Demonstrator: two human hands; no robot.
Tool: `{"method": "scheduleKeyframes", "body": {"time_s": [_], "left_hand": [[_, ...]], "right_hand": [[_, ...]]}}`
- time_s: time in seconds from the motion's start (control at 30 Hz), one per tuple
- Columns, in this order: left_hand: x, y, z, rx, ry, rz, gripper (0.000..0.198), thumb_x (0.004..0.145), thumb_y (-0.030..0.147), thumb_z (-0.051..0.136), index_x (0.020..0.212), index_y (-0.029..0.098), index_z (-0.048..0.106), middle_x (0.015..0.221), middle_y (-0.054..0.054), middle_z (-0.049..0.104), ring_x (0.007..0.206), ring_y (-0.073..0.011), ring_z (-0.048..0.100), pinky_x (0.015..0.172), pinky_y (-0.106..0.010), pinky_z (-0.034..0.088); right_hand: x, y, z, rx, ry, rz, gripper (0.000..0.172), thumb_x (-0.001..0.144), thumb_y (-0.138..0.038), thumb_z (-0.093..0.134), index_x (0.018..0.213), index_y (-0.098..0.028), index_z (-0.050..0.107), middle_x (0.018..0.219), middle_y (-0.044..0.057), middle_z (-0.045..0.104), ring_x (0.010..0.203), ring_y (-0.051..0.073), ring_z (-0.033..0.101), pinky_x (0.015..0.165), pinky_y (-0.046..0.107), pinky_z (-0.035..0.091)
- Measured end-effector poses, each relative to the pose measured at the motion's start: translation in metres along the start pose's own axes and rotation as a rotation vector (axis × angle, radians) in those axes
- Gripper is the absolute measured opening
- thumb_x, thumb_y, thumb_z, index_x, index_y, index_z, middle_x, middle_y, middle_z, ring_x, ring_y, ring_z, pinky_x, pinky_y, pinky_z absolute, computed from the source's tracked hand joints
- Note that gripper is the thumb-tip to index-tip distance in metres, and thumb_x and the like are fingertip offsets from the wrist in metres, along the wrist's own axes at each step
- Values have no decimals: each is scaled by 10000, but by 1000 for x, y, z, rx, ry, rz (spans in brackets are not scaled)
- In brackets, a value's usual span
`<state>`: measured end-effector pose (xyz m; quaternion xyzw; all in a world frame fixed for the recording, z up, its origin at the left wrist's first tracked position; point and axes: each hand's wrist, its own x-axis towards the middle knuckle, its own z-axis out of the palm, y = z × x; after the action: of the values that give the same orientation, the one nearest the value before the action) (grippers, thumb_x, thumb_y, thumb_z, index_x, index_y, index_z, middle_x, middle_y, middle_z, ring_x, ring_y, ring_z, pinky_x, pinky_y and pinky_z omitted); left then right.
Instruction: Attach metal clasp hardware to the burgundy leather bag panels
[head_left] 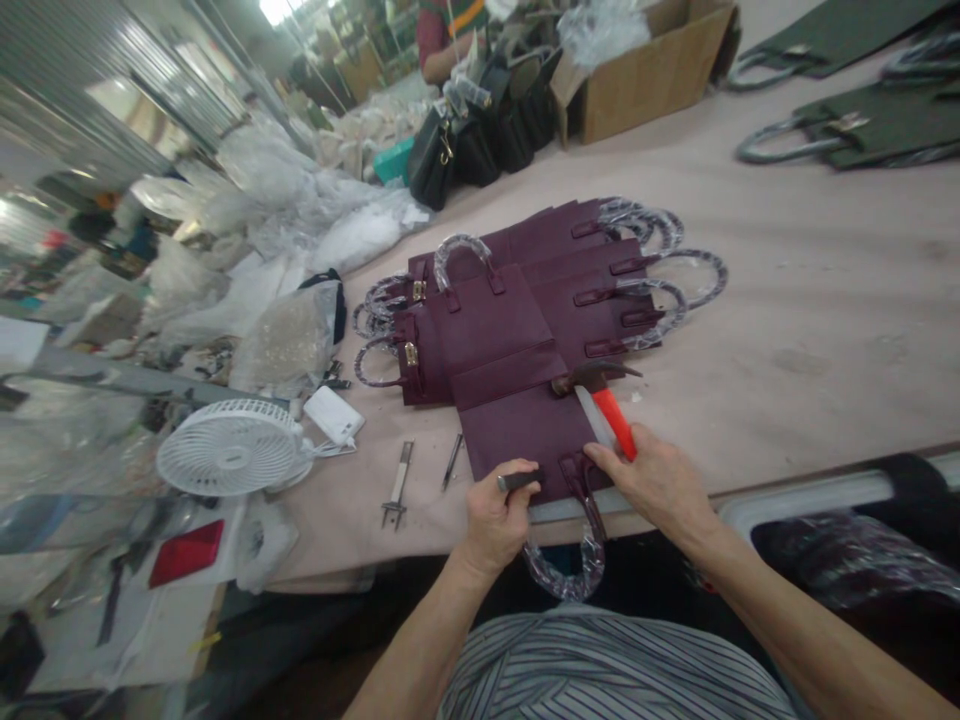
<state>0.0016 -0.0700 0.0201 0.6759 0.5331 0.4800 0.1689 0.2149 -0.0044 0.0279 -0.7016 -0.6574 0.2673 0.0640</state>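
Observation:
My right hand (664,485) is closed round the red-orange handle of a claw hammer (615,420), whose dark head is over the burgundy bag panel (517,425). In my left hand (496,510), the fingers grip a short dark rod-like tool (519,480) with a metallic end; its exact kind cannot be told. That hand is at the panel's near edge. A plastic-wrapped bag handle (564,575) hangs from the panel over the table edge, between my forearms. Behind lie more burgundy bag panels (525,310) with wrapped handles, overlapping one another.
Left of the panels lie a caliper-like metal tool (397,490), a thin black pen-like tool (452,460), a white power bank (334,415) and a white fan (229,448). Dark bags (472,145), a cardboard box (652,75) and green panels (885,125) are farther back. A person (450,45) is beyond.

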Motion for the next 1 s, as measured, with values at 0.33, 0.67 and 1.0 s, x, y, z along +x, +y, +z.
{"method": "scheduleKeyframes", "body": {"time_s": [0.33,0.67,1.0], "left_hand": [[7,4,3,94,-85,17,129,923,165,574,992,190,679,916,-62,772,842,-191,756,791,-290,626],[7,7,13,111,-36,-19,138,884,135,563,972,195,651,860,-54,747,770,-192,734,726,-285,608],[4,5,15,194,-40,8,145,847,97,582,922,202,648,813,-51,738,757,-200,732,704,-262,585]], "right_hand": [[-1,-2,-2,31,23,-14,376,895,-580,569,908,-204,579,719,58,628,681,246,618,622,319,346],[-31,1,-65,218,178,-297,357,977,-504,296,752,-265,437,511,-11,485,434,167,453,498,300,300],[-85,-33,-135,-277,505,-1008,381,1081,-402,300,768,-243,447,478,-56,459,341,118,364,440,316,172]]}}
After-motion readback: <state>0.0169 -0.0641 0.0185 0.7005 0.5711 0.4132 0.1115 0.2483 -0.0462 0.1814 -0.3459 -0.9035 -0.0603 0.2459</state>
